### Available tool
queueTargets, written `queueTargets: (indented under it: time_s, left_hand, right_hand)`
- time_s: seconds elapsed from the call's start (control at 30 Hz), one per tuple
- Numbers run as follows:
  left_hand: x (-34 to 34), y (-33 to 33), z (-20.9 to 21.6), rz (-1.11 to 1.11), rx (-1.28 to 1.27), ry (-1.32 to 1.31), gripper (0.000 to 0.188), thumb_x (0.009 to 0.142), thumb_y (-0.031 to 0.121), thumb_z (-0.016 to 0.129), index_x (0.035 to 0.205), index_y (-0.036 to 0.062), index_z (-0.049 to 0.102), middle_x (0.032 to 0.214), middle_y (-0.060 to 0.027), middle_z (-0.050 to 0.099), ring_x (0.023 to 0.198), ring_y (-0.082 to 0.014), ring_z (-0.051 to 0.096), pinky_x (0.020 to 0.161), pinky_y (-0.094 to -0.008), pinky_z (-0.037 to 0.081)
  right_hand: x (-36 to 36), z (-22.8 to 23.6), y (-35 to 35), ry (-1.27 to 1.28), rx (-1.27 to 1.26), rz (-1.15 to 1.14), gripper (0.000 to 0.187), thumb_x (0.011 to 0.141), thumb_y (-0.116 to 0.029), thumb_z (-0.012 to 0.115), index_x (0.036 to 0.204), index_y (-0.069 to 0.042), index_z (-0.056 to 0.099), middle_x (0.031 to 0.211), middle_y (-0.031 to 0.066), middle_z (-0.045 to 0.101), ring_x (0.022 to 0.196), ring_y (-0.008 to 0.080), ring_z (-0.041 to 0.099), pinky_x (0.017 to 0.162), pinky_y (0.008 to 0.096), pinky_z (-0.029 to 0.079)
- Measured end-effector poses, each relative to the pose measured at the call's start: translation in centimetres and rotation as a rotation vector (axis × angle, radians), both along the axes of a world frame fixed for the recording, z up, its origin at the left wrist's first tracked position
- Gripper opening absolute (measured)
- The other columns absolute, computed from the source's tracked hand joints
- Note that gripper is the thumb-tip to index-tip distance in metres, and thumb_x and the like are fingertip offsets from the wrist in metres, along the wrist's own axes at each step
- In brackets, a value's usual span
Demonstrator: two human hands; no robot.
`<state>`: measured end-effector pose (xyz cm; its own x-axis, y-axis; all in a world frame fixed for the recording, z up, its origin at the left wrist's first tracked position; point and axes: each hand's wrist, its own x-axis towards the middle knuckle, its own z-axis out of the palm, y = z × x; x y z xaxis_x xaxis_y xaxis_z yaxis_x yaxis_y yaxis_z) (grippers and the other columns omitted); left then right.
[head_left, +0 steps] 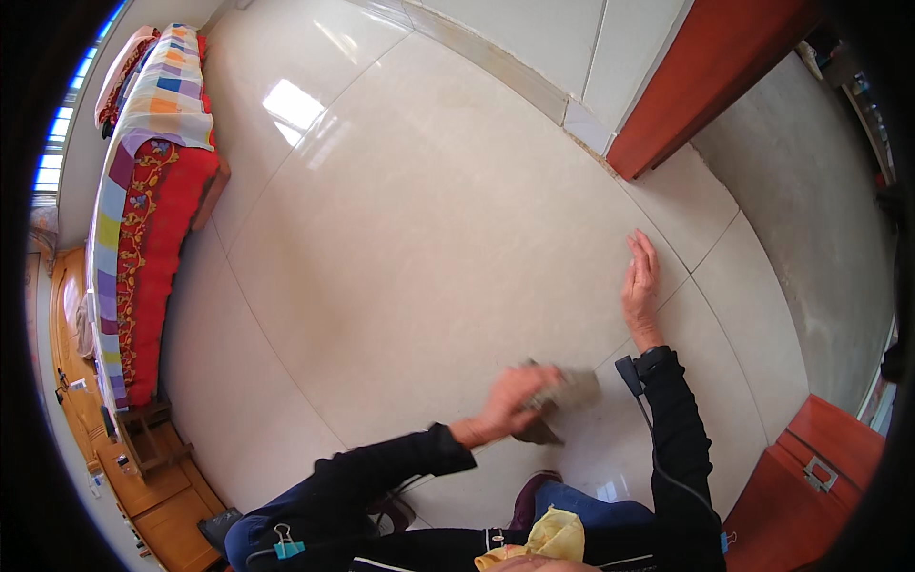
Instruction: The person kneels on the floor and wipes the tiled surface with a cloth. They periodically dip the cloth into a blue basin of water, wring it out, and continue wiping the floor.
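Observation:
My left hand (505, 398) is closed around a grey-brown cloth (575, 389) low over the shiny beige tile floor (429, 229), in front of my feet. Both hand and cloth are slightly blurred by motion. Part of the cloth hangs below the palm, and the fingers partly hide it. To the right and farther out, my right hand (642, 281) is empty, its fingers stretched out over the tiles; whether it touches them I cannot tell. A black cable (656, 448) with a small black block (629, 375) runs along my right sleeve.
A bed (152, 248) with a checked sheet and red cover stands at the left, by a wooden cabinet (167, 505). A red-brown door frame (705, 86) rises at the upper right, bordering a grey floor (791, 181). A red-brown door (810, 486) stands at lower right.

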<state>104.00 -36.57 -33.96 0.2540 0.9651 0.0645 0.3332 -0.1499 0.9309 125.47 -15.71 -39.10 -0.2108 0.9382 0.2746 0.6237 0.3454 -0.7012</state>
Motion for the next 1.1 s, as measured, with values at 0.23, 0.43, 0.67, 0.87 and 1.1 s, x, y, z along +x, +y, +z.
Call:
queueTargets:
  time_s: [0.23,0.43,0.67,0.87,1.1]
  left_hand:
    - [-21.4,18.8,-1.6,0.763,0.000,0.081,0.032,0.096,0.020,0.061,0.120,-0.0002,0.059,0.106,-0.0143,0.066,0.099,-0.0219,0.060,0.086,-0.0349,0.048]
    - [-25.2,33.8,-6.5,0.835,0.111,0.778,0.058,0.095,0.040,0.056,0.142,0.0089,0.043,0.146,-0.0166,0.044,0.137,-0.0331,0.038,0.112,-0.0448,0.030]
    - [-17.9,42.3,-5.7,0.679,0.142,0.917,0.059,0.088,0.037,0.064,0.138,0.0117,0.047,0.145,-0.0121,0.046,0.135,-0.0313,0.041,0.110,-0.0454,0.033]
    - [-7.1,35.6,-4.2,0.356,0.279,0.718,0.052,0.077,0.026,0.071,0.124,0.0104,0.056,0.131,-0.0113,0.056,0.121,-0.0316,0.051,0.099,-0.0439,0.041]
    - [4.4,22.7,-2.6,-0.076,0.290,0.612,0.058,0.069,0.026,0.078,0.122,0.0142,0.058,0.135,-0.0045,0.052,0.126,-0.0265,0.048,0.104,-0.0458,0.036]
  right_hand:
    - [-0.5,0.3,0.1,-0.104,0.069,-0.012,0.038,0.089,0.008,0.047,0.126,0.004,0.054,0.140,0.0162,0.046,0.129,0.0348,0.044,0.107,0.0425,0.038]
    - [-0.8,1.0,-0.1,-0.196,0.020,-0.014,0.041,0.087,0.009,0.048,0.127,0.003,0.053,0.141,0.0161,0.044,0.129,0.0363,0.043,0.108,0.0452,0.036]
    - [-1.6,2.0,0.2,-0.271,0.021,-0.010,0.045,0.085,0.010,0.047,0.129,0.003,0.052,0.144,0.0159,0.041,0.130,0.0370,0.041,0.110,0.0458,0.035]
    - [-1.2,2.0,-0.2,-0.289,-0.028,-0.020,0.046,0.089,0.010,0.041,0.134,0.003,0.047,0.146,0.0177,0.039,0.133,0.0382,0.038,0.111,0.0463,0.033]
    - [-0.4,0.8,0.7,0.170,-0.001,-0.114,0.041,0.096,0.003,0.037,0.137,0.003,0.045,0.142,0.0206,0.044,0.131,0.0356,0.044,0.109,0.0422,0.036]
